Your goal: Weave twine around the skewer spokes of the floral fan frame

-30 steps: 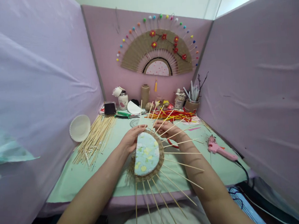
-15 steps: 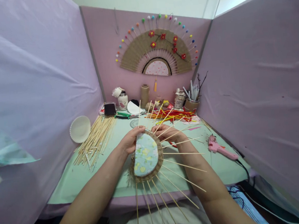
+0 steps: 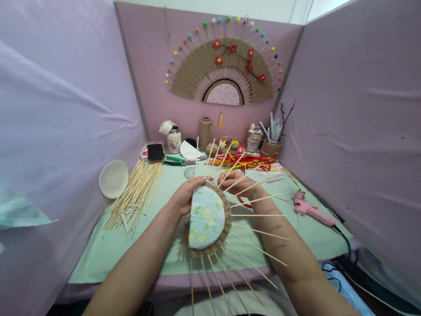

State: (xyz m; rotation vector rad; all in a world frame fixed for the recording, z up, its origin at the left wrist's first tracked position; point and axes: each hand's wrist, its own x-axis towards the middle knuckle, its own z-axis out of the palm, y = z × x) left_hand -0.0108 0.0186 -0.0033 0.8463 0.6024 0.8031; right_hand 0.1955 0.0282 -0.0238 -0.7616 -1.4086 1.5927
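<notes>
A half-round fan base (image 3: 205,217), covered in light blue floral cloth with yellow patches, is held up over the table with its straight side to the left. Brown twine (image 3: 228,220) borders its curved edge, and thin bamboo sticks (image 3: 260,216) radiate from it. Loose twine strands (image 3: 183,244) hang at the lower left. My left hand (image 3: 186,195) is closed on the base's upper left end, thumb along the top. My right hand (image 3: 242,182) is closed in a pinch behind the upper sticks; what its fingertips hold is too small to make out.
Loose bamboo sticks (image 3: 136,194) lie left beside a white dish (image 3: 114,179). A pink glue gun (image 3: 313,210) with a cord rests at right. Red-handled scissors (image 3: 244,203) lie under my right wrist. Red and yellow pipe cleaners (image 3: 243,161) are behind; a finished fan (image 3: 203,72) hangs on the back panel.
My right hand has drawn slightly away from the base's top edge, its fingertips now pinched closer together. My left hand and the fan base stay nearly in place. The view has shifted slightly.
</notes>
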